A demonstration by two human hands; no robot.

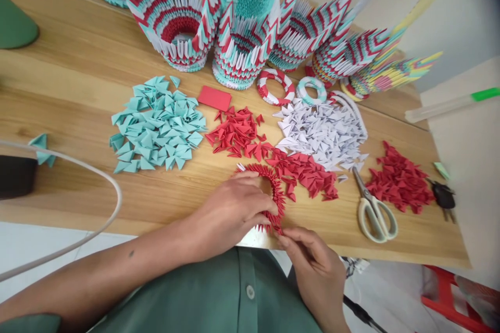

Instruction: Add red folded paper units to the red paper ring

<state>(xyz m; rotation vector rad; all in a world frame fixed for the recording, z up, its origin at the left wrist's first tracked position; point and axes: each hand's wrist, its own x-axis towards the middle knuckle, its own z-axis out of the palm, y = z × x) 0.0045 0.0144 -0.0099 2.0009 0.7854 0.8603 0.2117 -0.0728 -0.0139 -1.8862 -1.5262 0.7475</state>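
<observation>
A ring of interlocked red folded-paper pieces (278,190) lies at the table's front edge, with a bit of white at its far left. My left hand (226,210) is closed around the ring's left and near side, its fingers reaching into the hole. My right hand (314,263) pinches a small red paper piece (277,229) against the ring's near right edge; the fingertips partly hide it. Loose red triangles (307,170) lie just beyond the ring. Farther off are piles of turquoise triangles (156,127) and white triangles (322,132).
Scissors (373,210) lie right of my hands, near another red pile (400,179) and keys (444,195). Folded-paper baskets (242,47) line the back, with small paper rings (275,87) before them. A white cable (113,192) arcs across the left.
</observation>
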